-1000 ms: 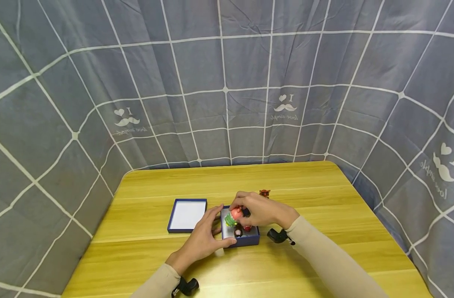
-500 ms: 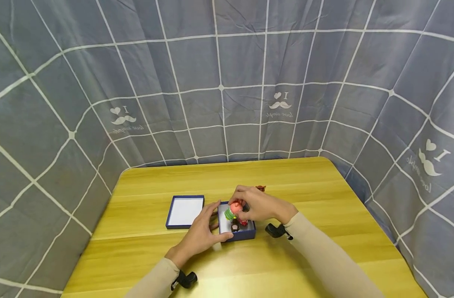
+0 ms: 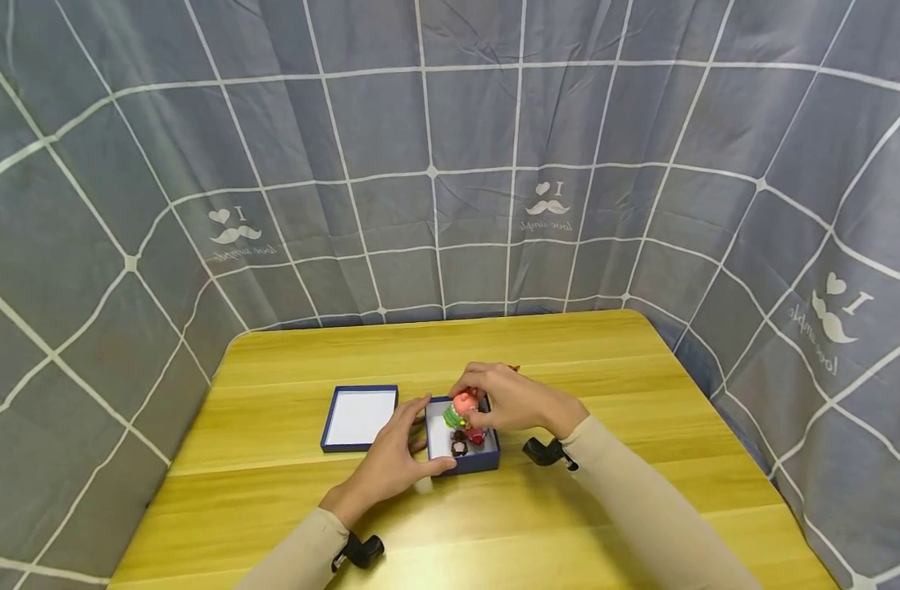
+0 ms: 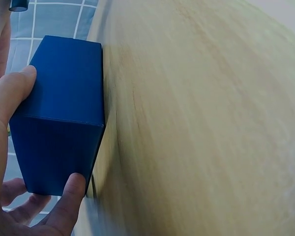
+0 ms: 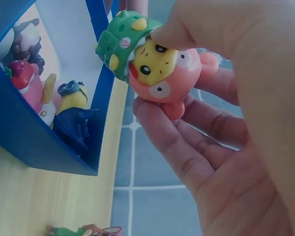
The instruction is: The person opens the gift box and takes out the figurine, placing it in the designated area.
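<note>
In the right wrist view, my right hand [image 5: 201, 142] pinches a toy figurine [image 5: 167, 73] between thumb and fingers. The figurine has a round pink head, a yellow beaked face and a green cap with yellow spots. It is tilted over the open top of a blue box [image 3: 475, 465] with a white inside. My left hand [image 3: 384, 463] grips the box at its left side, the thumb on the near wall and the fingers round the left wall. Inside lie other figurines, among them a yellow goggled one [image 5: 71, 96], a pink one [image 5: 27, 86] and a dark brown one [image 3: 459, 445].
Left of the box, a blue-edged lid [image 3: 361, 416] with a white inside lies on the wooden table [image 3: 487, 533]. A small reddish-brown figurine [image 5: 91, 230] lies beyond the box, mostly behind my right hand in the head view. A grey checked curtain [image 3: 391, 205] surrounds the table.
The head view has shifted slightly. My right hand has carried the pink-and-green figurine a little to the right over the box. My left hand keeps its hold on the box.
</note>
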`<state>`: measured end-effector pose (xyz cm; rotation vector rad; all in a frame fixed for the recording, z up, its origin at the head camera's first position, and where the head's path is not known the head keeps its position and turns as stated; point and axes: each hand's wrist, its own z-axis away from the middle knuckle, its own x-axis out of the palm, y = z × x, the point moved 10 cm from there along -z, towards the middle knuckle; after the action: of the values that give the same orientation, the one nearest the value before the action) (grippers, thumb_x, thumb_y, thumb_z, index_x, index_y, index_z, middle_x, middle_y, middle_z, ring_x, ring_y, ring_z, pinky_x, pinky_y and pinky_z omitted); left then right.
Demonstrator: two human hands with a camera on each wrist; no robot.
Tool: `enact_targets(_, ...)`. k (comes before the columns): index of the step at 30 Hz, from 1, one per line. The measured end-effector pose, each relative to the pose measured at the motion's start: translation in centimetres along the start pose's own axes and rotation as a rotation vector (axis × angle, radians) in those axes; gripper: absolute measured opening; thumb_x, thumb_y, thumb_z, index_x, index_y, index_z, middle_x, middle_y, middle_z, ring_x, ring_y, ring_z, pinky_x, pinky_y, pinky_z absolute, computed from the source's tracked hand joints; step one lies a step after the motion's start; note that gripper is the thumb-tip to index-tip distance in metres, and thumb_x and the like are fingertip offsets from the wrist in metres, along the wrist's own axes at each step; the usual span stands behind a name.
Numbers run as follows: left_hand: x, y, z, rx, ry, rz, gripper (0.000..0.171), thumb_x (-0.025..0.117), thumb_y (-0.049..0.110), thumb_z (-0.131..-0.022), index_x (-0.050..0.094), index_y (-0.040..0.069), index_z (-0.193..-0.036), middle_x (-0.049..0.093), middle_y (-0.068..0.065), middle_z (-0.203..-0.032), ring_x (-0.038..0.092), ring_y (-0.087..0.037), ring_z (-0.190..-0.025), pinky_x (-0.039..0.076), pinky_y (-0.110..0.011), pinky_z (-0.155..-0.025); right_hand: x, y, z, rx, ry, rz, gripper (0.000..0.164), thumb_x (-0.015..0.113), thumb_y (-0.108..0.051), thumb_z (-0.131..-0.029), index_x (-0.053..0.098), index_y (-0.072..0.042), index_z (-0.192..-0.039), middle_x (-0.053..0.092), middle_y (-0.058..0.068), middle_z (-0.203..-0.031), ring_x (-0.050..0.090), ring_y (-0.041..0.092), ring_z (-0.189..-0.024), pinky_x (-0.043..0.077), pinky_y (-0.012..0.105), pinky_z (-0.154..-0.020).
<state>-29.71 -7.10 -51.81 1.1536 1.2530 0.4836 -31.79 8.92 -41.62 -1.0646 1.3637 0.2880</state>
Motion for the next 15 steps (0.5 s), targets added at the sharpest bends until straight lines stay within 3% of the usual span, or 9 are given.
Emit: enact_targets(15, 0.04, -0.07, 0.07, 0.007, -0.010, 0.000, 0.115, 0.103, 0.037, -0.093, 0.035, 0.006, -0.182, 0.043, -0.018, -0.181, 0.059, -0.040, -0.160, 0.067, -0.036, -0.118, -0.09, 0.26, -0.03, -0.018, 0.063, -0.055, 0.028, 0.083, -0.016, -0.105, 0.077, -0.010, -0.132, 0.081, -0.001, -0.117, 0.071, 0.004, -0.097, 0.075, 0.044, -0.089)
